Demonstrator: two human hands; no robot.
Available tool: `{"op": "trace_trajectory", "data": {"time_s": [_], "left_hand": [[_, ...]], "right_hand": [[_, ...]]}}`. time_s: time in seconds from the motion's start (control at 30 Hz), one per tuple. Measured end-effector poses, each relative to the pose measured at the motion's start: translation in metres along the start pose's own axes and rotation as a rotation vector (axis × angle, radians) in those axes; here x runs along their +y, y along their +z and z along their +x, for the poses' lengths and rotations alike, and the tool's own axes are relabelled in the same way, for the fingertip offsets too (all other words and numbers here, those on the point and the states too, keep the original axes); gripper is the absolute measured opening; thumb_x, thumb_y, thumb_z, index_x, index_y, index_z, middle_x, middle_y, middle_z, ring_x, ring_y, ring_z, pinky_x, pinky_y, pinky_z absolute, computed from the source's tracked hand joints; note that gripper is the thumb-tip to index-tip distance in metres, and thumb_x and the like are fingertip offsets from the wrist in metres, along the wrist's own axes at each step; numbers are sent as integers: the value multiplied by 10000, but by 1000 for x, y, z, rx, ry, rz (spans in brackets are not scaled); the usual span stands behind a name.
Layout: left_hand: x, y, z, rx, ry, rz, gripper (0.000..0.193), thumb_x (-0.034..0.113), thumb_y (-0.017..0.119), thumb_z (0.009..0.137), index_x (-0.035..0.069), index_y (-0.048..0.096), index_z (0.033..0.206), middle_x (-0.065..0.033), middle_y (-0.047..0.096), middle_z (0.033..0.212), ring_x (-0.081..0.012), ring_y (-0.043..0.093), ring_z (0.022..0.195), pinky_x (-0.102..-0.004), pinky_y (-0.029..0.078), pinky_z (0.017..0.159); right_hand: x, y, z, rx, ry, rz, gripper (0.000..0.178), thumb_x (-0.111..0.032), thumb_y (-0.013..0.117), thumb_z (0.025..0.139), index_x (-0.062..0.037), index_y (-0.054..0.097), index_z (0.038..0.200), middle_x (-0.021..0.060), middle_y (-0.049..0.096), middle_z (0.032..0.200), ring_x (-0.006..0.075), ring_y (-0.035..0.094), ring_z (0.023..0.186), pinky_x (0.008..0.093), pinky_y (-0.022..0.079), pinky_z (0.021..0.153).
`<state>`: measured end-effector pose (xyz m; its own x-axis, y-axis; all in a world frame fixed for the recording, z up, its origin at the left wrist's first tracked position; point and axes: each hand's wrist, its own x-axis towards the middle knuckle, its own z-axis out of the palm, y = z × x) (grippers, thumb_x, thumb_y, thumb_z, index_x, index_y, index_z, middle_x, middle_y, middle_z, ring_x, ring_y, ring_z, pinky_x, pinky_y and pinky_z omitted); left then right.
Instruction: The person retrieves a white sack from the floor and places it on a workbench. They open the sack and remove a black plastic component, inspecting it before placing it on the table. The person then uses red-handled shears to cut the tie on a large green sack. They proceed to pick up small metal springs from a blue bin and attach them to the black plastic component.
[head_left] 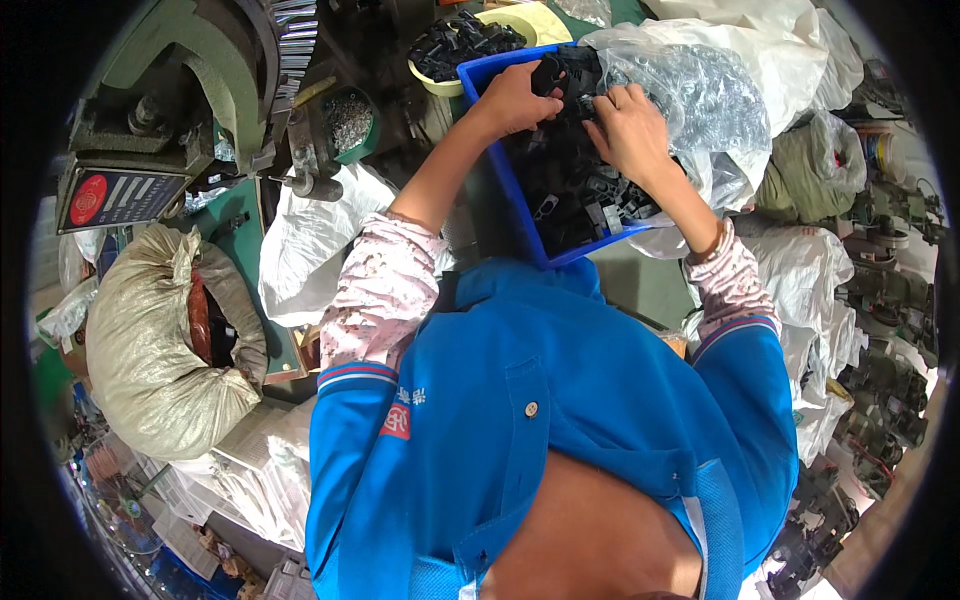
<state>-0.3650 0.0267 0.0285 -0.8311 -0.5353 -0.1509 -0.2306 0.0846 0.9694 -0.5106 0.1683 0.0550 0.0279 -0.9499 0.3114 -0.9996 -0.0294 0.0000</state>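
Note:
A blue plastic bin [517, 205] in front of me holds a heap of small black plastic parts [555, 175]. Over its far left side, my left hand [513, 100] is closed around a black plastic part [547, 76], with thumb and fingers wrapped on it. My right hand [634, 135] is at the bin's right side, its fingers bent down among the black parts. Those fingertips are pressed together, and what they grip is too small or hidden to make out. Several grey, shinier pieces [605, 215] lie near the bin's close right corner.
Beyond the bin stands a yellow-rimmed basin [436, 86] of black parts. Clear plastic bags [700, 95] crowd the bin's right side. At left are a green machine [205, 60], a green tray of small metal pieces [350, 125], a white bag [315, 240] and a woven sack [150, 350].

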Motion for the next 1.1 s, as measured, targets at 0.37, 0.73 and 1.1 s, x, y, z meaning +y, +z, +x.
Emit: {"op": "trace_trajectory", "data": {"time_s": [0.37,0.73,1.1], "left_hand": [[-6,16,28,-9,32,204,359,129,655,747,72,593,1096,-69,666,892,-144,634,633,-271,495,573],[-7,27,36,-61,60,311,246,123,666,717,35,639,945,-75,654,753,-139,626,650,-275,491,607],[9,16,-45,-39,113,-209,193,123,653,823,-8,628,961,-70,645,771,-133,630,671,-265,531,586]], "right_hand": [[9,7,-10,-10,83,191,351,-48,677,685,-50,548,1011,137,592,885,342,531,879,413,425,799],[6,23,-8,102,172,118,221,-61,641,738,-73,620,958,112,591,848,319,566,851,376,470,720],[-25,0,-26,-28,568,1293,239,-64,613,852,32,602,1071,99,668,891,91,602,764,253,488,654]]}}
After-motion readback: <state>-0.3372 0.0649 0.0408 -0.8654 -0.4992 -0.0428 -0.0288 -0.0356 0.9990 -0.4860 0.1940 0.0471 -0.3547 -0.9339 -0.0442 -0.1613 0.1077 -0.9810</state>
